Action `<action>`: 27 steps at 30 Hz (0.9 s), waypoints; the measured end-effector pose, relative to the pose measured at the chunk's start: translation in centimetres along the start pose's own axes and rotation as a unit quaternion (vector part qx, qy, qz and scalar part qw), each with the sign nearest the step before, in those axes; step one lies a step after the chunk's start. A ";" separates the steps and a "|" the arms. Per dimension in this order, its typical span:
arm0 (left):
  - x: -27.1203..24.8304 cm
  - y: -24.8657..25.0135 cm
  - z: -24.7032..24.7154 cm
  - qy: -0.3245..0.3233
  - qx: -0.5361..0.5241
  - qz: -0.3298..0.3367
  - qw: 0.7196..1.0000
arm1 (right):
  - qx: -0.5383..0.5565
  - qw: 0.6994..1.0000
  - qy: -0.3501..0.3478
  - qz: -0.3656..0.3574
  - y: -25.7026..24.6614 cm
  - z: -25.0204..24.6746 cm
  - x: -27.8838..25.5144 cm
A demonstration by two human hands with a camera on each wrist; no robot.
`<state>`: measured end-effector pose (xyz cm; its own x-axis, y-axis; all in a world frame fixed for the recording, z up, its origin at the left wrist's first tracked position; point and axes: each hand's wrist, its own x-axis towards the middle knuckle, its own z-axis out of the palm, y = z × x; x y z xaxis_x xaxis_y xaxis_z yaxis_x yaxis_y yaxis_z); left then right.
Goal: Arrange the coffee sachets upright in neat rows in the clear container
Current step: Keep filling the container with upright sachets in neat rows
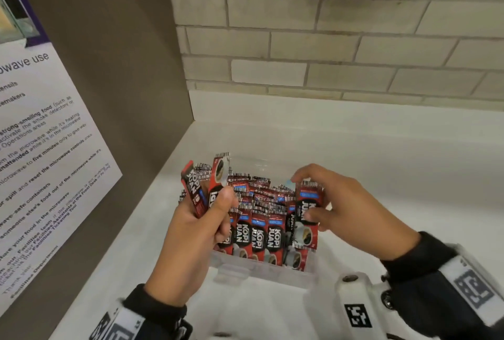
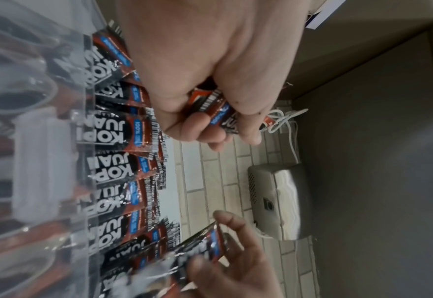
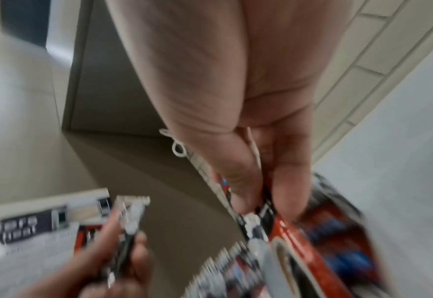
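Note:
A clear container (image 1: 261,271) stands on the white counter, packed with red-and-black coffee sachets (image 1: 259,233); the front row stands upright and those behind are jumbled. My left hand (image 1: 218,203) is raised over the container's left end and grips two or three sachets (image 1: 203,186) fanned upward. In the left wrist view the left hand (image 2: 210,125) curls around the sachets (image 2: 218,108). My right hand (image 1: 305,197) pinches one sachet (image 1: 308,216) upright over the container's right end. The right wrist view is blurred, with the right hand (image 3: 256,201) on that sachet (image 3: 312,242).
A brown side panel with a printed microwave notice (image 1: 41,148) rises close on the left. A tiled wall (image 1: 327,39) stands behind the white counter (image 1: 381,162). A metal box (image 2: 279,201) with white cables hangs on the wall above.

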<state>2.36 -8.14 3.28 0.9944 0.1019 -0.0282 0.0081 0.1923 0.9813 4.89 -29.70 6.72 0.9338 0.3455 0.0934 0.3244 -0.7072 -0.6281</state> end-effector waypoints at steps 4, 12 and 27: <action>-0.3 -0.5 0.4 -0.025 0.006 -0.020 0.999 | -0.106 0.993 -0.029 -0.030 1.4 2.8 -1.0; -0.4 -1.5 0.1 -0.040 0.048 -0.068 0.996 | -0.240 0.967 0.060 -0.060 2.6 4.3 -0.2; -0.7 -0.1 1.2 -0.114 -0.137 -0.190 0.965 | 0.040 0.990 0.130 -0.045 -0.9 2.0 -0.4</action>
<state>1.76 -9.41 3.46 0.9227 -0.2389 -0.3026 0.3797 0.4269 0.8207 3.88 -27.98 5.70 0.9126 0.2270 0.3400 0.4042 -0.6262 -0.6667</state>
